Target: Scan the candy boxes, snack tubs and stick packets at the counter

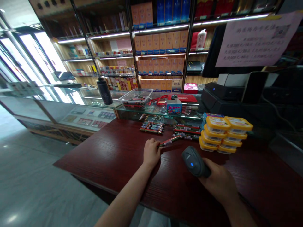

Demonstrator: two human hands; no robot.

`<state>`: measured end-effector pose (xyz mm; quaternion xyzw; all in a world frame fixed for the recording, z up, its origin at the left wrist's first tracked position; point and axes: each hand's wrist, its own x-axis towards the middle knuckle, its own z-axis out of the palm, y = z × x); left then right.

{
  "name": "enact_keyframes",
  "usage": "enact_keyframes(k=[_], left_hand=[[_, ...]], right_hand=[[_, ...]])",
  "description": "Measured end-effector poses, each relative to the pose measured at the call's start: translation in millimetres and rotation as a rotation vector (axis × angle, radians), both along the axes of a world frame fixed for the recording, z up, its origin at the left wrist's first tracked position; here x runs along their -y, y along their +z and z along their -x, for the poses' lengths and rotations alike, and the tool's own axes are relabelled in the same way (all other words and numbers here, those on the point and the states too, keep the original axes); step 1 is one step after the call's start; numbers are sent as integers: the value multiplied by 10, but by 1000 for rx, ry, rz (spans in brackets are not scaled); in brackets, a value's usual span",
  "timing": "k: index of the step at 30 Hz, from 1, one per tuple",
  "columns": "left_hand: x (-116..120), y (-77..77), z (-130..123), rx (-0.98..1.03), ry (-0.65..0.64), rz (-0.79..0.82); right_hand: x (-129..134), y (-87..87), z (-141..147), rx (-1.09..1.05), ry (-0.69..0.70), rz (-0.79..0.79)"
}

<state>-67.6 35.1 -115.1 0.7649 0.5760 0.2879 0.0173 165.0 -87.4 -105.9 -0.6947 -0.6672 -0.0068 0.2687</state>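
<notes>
My left hand [151, 153] is closed on one end of a slim red and dark stick-shaped packet [169, 141] with a white barcode label. The packet points right, just above or on the dark wooden desk [111, 151]; I cannot tell which. In my right hand [221, 181] is a dark grey barcode scanner [193, 160] with a blue light on top, its head tilted toward the packet. Beyond the packet, similar slim packets [152, 127] lie in a row on the left. A second pile of slim packets [187, 130] lies on the right.
Yellow-lidded tubs [217, 123] are stacked at the right. On the glass counter behind stand a clear plastic box [136, 98] holding more sticks, a blue and pink carton [174, 106] and a dark bottle [104, 91]. A monitor with a pink paper sign [255, 41] rises at the right.
</notes>
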Motion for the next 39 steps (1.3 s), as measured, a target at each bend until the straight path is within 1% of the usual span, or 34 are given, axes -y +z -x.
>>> enact_keyframes(k=[4,9,12,15,21,26,29,32,34,36,38,39], left_hand=[[-100,104,188,-97,9,-7],[-376,241,625,-166,15,2],[-555,250,826,-202,26,-30],[-677,210,869,-216,62,-74],[-799,94,665,-210,-2,-47],[-893,40,588,-139,61,-45],[-876,45,531,-133,81,-55],[-794,62,363,-151,66,-102],[-733,72,170,-160,-4,-138],[-690,78,-72,-168,-133,-151],[-675,75,-330,-176,-283,-121],[-677,69,-452,-178,-334,-95]], right_hand=[[16,0,9,97,-19,-47],[9,-38,22,91,-30,-80],[4,-47,35,96,-45,-73],[-1,-53,43,82,-40,-69],[-21,-58,46,73,-44,-43],[-34,-28,57,107,-69,-23],[-39,-17,55,113,-65,-9],[-45,-30,46,105,-63,-25],[-51,-46,41,94,-60,-57],[-56,-58,38,95,-50,-81],[-58,-58,38,101,-58,-89],[-58,-55,38,103,-65,-91]])
